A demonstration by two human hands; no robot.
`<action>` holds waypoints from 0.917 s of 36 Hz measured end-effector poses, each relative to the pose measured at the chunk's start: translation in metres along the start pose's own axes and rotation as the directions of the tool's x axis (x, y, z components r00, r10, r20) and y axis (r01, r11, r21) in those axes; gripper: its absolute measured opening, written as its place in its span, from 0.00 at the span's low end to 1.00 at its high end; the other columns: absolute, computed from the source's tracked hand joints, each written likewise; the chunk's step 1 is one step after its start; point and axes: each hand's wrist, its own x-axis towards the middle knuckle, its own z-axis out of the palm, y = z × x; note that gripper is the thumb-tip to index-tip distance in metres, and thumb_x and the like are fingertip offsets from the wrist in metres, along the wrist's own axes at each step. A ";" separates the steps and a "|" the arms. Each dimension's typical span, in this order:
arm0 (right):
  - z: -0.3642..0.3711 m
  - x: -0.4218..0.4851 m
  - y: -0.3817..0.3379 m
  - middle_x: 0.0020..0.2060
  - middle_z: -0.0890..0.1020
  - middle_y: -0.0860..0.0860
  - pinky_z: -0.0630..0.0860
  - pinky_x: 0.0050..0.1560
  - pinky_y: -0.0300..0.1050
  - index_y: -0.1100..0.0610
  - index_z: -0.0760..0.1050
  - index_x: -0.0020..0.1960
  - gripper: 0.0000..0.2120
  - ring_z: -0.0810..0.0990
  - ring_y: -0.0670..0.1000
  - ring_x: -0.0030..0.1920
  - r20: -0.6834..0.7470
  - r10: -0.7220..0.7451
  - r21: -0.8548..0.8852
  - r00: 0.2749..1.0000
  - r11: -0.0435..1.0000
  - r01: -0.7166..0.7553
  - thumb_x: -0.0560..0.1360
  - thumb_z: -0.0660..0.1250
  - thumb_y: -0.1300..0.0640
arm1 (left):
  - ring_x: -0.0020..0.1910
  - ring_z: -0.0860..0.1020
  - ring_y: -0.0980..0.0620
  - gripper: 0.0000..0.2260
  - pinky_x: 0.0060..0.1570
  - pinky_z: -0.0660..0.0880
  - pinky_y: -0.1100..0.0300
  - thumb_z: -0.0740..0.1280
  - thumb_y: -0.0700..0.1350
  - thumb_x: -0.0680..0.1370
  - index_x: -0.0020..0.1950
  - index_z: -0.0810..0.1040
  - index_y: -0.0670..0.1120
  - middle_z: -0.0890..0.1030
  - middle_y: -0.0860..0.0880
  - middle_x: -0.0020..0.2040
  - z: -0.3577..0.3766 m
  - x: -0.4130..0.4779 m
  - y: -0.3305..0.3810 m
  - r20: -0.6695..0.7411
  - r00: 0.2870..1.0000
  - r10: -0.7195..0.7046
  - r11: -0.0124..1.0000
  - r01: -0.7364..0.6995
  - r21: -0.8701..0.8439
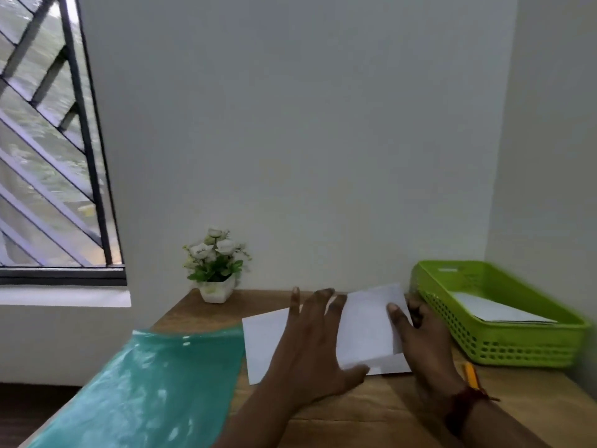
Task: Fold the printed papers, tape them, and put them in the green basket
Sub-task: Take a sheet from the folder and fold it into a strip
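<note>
Both hands meet on one paper [365,328]: left hand [310,350] presses flat, fingers spread; right hand [416,337] pinches its 3 o'clock edge, just beside the basket [504,347]. Table [371,412] wood shows at 6 o'clock.

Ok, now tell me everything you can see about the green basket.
The green basket is a shallow rectangular tray of lime-green plastic. Its walls are pierced with rows of small slots, and the far end has a handle cut-out. It stands upright on the wooden table, at the right, tucked into the wall corner. White folded paper lies flat inside. A yellow pencil lies just in front. The right hand, pinching the sheet being folded, is beside its left wall; contact is unclear.
</note>
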 end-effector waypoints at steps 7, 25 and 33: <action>-0.006 0.005 0.009 0.45 0.85 0.50 0.81 0.48 0.54 0.55 0.80 0.51 0.05 0.84 0.50 0.46 0.032 0.052 0.071 0.998 0.996 -0.054 0.76 0.69 0.55 | 0.75 0.61 0.47 0.50 0.75 0.46 0.37 0.64 0.71 0.65 0.79 0.52 0.47 0.65 0.47 0.74 0.012 0.003 0.000 0.001 0.999 -0.038 0.999 0.038 0.007; -0.011 -0.001 0.006 0.55 0.74 0.32 0.74 0.43 0.34 0.42 0.73 0.61 0.22 0.75 0.37 0.52 0.292 -0.444 -0.278 0.847 0.808 0.519 0.70 0.73 0.43 | 0.73 0.57 0.50 0.48 0.76 0.41 0.40 0.60 0.69 0.63 0.77 0.47 0.55 0.60 0.50 0.72 -0.005 -0.012 -0.028 0.117 0.978 -0.171 0.985 0.172 0.002; -0.023 0.008 0.007 0.51 0.69 0.36 0.77 0.40 0.40 0.43 0.72 0.66 0.37 0.73 0.42 0.50 0.607 -0.396 -0.324 0.689 0.668 0.670 0.60 0.77 0.35 | 0.74 0.57 0.49 0.45 0.75 0.39 0.40 0.59 0.67 0.65 0.78 0.51 0.52 0.60 0.50 0.74 -0.010 -0.016 -0.038 0.149 0.967 -0.208 0.978 0.209 0.008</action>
